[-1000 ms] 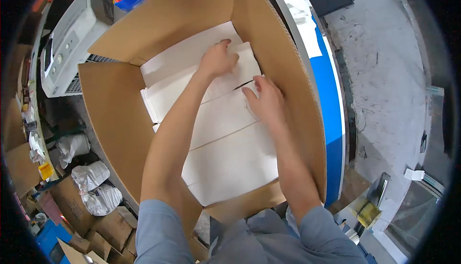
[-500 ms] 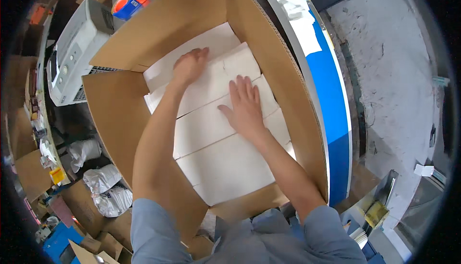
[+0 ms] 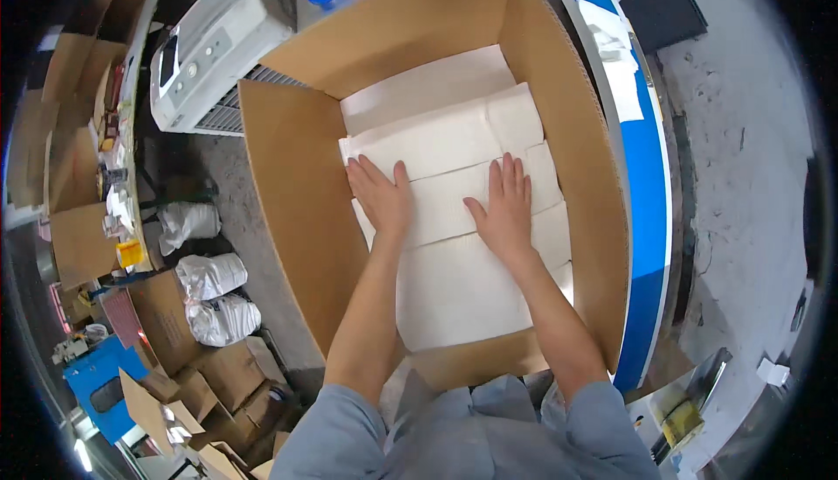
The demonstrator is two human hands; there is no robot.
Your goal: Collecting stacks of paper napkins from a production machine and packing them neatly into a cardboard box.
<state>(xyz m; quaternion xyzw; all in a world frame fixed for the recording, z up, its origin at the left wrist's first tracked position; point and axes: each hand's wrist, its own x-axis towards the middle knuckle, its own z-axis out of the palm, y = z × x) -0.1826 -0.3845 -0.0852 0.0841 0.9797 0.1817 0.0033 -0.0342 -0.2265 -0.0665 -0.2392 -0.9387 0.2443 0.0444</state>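
Both our hands flat, palms down, fingers spread, gripping nothing. Left hand (image 3: 382, 196) and right hand (image 3: 506, 208) lie side by side, a gap between them, pressing on the white foam sheets (image 3: 454, 218) lining the bottom of the big open cardboard box (image 3: 292, 183). Forearms reach in over the near wall, nearly straight. Outside: white machine (image 3: 209, 44) beyond the box's left corner, blue table edge (image 3: 650, 218) along the right, bagged white bundles (image 3: 214, 292) on the floor to the left.

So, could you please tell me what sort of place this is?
Probably a packing or warehouse area: both hands press white sheets flat in a big cardboard box, with more cardboard boxes and filled white bags on the floor.
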